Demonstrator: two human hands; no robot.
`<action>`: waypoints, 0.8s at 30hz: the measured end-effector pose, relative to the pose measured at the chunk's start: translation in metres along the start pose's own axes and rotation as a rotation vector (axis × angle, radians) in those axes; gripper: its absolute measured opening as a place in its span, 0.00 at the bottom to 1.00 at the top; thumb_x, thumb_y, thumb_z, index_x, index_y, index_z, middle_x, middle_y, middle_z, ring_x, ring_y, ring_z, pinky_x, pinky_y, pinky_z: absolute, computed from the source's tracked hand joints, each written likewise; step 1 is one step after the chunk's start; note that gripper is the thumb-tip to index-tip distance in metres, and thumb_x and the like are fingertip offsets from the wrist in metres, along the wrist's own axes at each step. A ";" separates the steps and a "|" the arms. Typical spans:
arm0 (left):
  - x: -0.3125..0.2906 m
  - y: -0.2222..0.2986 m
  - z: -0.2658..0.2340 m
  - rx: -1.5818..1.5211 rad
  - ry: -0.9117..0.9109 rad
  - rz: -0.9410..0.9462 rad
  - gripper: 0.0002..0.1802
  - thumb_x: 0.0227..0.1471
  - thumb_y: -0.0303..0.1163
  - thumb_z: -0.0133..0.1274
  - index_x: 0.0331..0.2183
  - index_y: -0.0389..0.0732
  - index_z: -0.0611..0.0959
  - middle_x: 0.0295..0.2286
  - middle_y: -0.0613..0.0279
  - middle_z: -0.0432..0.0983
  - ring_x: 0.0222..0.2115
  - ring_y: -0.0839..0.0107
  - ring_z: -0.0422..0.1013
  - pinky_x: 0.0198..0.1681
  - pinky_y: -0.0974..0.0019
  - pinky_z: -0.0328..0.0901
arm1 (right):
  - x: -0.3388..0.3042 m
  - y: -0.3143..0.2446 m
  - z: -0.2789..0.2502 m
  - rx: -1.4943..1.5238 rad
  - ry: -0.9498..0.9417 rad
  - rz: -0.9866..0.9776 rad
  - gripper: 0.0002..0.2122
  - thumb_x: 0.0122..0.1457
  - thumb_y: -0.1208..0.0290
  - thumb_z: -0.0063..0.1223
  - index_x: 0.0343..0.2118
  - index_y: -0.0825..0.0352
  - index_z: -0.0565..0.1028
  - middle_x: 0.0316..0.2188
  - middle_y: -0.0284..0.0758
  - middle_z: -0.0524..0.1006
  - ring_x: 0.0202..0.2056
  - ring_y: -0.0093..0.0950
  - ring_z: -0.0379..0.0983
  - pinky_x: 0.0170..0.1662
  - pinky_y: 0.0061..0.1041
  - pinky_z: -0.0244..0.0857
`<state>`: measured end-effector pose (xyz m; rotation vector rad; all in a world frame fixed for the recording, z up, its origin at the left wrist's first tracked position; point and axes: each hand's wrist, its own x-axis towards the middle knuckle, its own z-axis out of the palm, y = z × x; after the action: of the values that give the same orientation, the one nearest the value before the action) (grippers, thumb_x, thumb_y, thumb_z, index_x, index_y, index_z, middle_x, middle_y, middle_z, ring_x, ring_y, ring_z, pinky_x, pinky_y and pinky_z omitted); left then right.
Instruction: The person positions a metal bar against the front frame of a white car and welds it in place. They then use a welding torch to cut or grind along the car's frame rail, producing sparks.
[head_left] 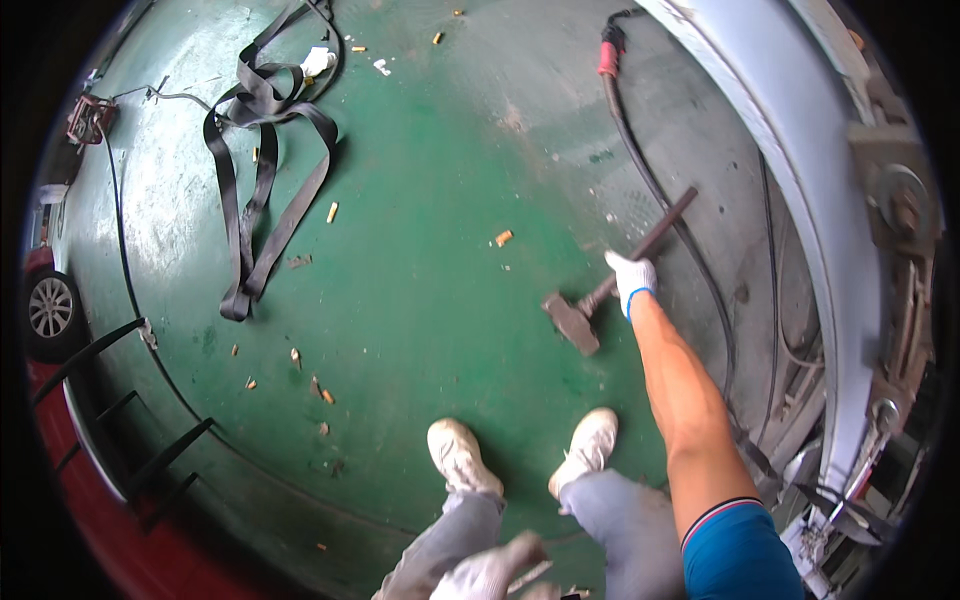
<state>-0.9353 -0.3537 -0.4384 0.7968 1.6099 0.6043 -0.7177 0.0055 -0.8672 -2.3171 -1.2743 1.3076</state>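
Note:
In my right hand (633, 277), which wears a white knit glove with a blue cuff, is a sledgehammer (572, 323). My fingers wrap its dark handle (668, 222) partway along, and the blocky rusty head hangs toward the floor ahead of my feet. At the lower edge, close to my legs, my left hand (485, 575) shows only in part, also in a white glove. It is smeared by motion, so its grip is unclear. A thin pale strip appears beside its fingers, and I cannot make out whether it is held.
Dark webbing straps (265, 200) lie looped on the green floor at left. A cable with a red grip (609, 58) runs along the right, beside a pale vehicle body panel (770, 130) and metal clamps (905, 210). Cigarette butts (503, 238) are scattered about. A red car (60, 390) stands far left.

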 end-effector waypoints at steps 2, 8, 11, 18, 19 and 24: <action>0.011 0.002 -0.014 -0.018 -0.033 0.027 0.31 0.59 0.42 0.63 0.59 0.36 0.78 0.45 0.47 0.84 0.45 0.47 0.81 0.50 0.51 0.74 | -0.005 -0.005 0.013 -0.126 0.135 -0.130 0.23 0.53 0.61 0.74 0.44 0.74 0.77 0.32 0.42 0.80 0.30 0.31 0.78 0.32 0.35 0.74; 0.055 0.003 -0.031 0.110 -0.005 0.172 0.32 0.59 0.43 0.63 0.59 0.36 0.77 0.43 0.48 0.83 0.44 0.47 0.81 0.49 0.52 0.74 | 0.003 -0.071 0.003 -0.452 -0.067 -0.838 0.22 0.61 0.48 0.63 0.46 0.62 0.80 0.41 0.41 0.84 0.44 0.45 0.82 0.49 0.40 0.75; 0.068 0.002 -0.035 0.197 0.022 0.228 0.33 0.59 0.43 0.64 0.60 0.37 0.77 0.41 0.49 0.83 0.42 0.48 0.81 0.47 0.52 0.74 | 0.075 -0.129 -0.016 -0.689 0.477 -0.754 0.28 0.60 0.53 0.61 0.59 0.63 0.72 0.52 0.50 0.78 0.47 0.48 0.81 0.50 0.48 0.76; 0.092 -0.004 -0.001 0.038 0.186 0.111 0.37 0.59 0.41 0.66 0.63 0.36 0.73 0.45 0.46 0.82 0.39 0.51 0.82 0.42 0.55 0.77 | 0.039 -0.109 -0.045 0.037 -0.308 -0.523 0.18 0.50 0.70 0.66 0.44 0.68 0.77 0.33 0.36 0.80 0.33 0.27 0.76 0.36 0.29 0.72; 0.096 -0.003 0.004 -0.027 0.153 0.005 0.38 0.60 0.40 0.66 0.65 0.34 0.71 0.52 0.41 0.81 0.44 0.51 0.84 0.45 0.57 0.78 | 0.002 -0.103 -0.062 0.073 -0.396 -0.490 0.17 0.51 0.74 0.63 0.44 0.69 0.77 0.32 0.33 0.79 0.30 0.24 0.76 0.31 0.28 0.71; 0.152 0.000 0.024 -0.795 0.177 -0.395 0.48 0.63 0.51 0.62 0.69 0.27 0.64 0.59 0.41 0.75 0.57 0.49 0.75 0.62 0.52 0.69 | -0.196 -0.094 -0.160 -0.156 -0.565 -0.493 0.13 0.47 0.75 0.66 0.36 0.67 0.78 0.28 0.30 0.78 0.31 0.22 0.74 0.38 0.29 0.73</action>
<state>-0.9247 -0.2370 -0.5383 -0.1610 1.4468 0.9448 -0.6966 -0.0487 -0.6031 -1.5770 -2.0103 1.7682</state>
